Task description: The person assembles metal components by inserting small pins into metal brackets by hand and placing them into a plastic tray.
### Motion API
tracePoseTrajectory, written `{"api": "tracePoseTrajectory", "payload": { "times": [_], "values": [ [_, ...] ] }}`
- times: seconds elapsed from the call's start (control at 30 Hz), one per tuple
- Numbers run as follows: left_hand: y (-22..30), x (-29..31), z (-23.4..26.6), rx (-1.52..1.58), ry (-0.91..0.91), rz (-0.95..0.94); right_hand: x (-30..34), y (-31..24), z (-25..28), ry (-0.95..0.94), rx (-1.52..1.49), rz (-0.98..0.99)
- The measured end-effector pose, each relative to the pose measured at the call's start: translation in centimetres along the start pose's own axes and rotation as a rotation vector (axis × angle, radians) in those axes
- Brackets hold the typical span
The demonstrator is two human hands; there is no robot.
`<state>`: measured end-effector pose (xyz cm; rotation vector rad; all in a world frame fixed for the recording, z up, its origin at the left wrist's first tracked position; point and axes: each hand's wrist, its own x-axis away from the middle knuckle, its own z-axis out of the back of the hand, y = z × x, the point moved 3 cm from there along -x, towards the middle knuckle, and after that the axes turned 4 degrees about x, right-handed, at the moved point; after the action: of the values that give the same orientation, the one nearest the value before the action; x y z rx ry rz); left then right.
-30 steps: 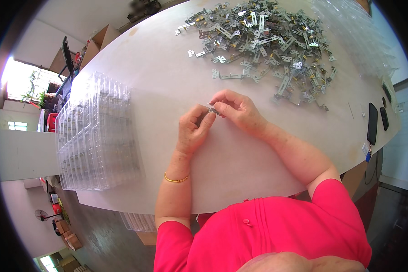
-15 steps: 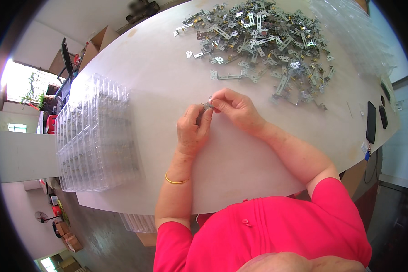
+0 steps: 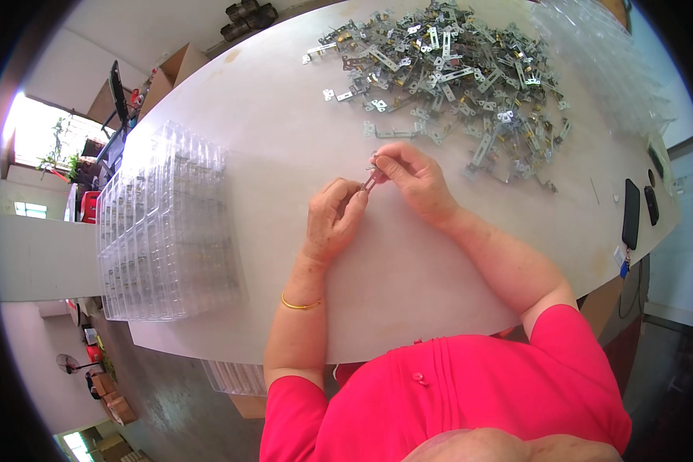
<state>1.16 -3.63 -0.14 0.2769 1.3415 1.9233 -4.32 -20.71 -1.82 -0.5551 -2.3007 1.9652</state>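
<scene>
The person's left hand point(image 3: 335, 219) was closed on the lower end of a small, narrow, silvery metal bracket point(image 3: 369, 182), which was pinched between the thumb and the bent fingers. The right hand point(image 3: 416, 183) grasped the upper end of the same piece with the tips of the thumb and the index finger. The bracket was therefore between the two hands, slanting up to the right, above the middle of a pale, smooth table with a curved edge point(image 3: 408, 296). Its finer details were too small to tell.

Beyond the hands, toward the far edge, lay a wide, tangled heap of silvery metal brackets with some brass-coloured parts point(image 3: 454, 77). At the left stood a stack of clear plastic compartment trays point(image 3: 165, 231), well apart from the left hand; small parts could be seen inside it. More clear plastic trays point(image 3: 604, 69) were lying at the far right, beside the heap. Near the right edge of the table there was a flat black phone point(image 3: 631, 213), and just beside it a smaller black object point(image 3: 651, 205). A thin gold-coloured bracelet point(image 3: 301, 306) was around the left wrist.
</scene>
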Motion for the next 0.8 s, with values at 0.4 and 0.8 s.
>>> {"api": "tracePoseTrajectory", "payload": {
  "times": [0.4,0.8],
  "values": [
    [-1.0,0.0,-0.3,0.182,0.251,0.121,0.9,-1.1,-1.0,0.07,0.419,0.267],
    [-0.6,-0.2,-0.8,-0.186,0.301,-0.128,1.4,-2.0,-1.3,-0.012,0.609,0.237]
  ]
}}
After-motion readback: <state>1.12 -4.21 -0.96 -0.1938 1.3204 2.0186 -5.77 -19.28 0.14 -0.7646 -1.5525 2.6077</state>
